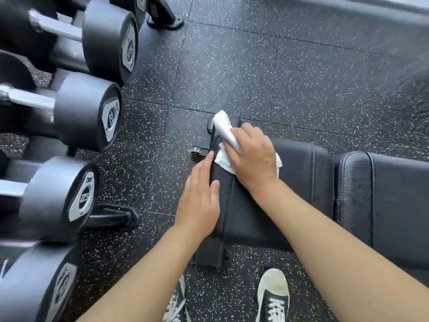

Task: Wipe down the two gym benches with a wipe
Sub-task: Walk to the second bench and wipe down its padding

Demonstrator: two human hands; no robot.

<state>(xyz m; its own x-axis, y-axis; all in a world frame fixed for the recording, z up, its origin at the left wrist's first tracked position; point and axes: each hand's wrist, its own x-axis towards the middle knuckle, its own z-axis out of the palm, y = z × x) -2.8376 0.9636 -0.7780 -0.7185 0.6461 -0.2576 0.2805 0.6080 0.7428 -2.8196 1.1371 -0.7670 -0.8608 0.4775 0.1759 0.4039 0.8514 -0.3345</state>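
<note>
Left: dumbbells [76,112] on rack
Centre: bench [301,182], running right
On bench's left end: wipe [224,129] under right hand [251,156]; left hand [199,201] nearer, at edge
Near: shoes [274,296] on floor [255,66]

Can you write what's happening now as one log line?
right hand: presses wipe on bench end | left hand: rests flat on bench edge
</note>
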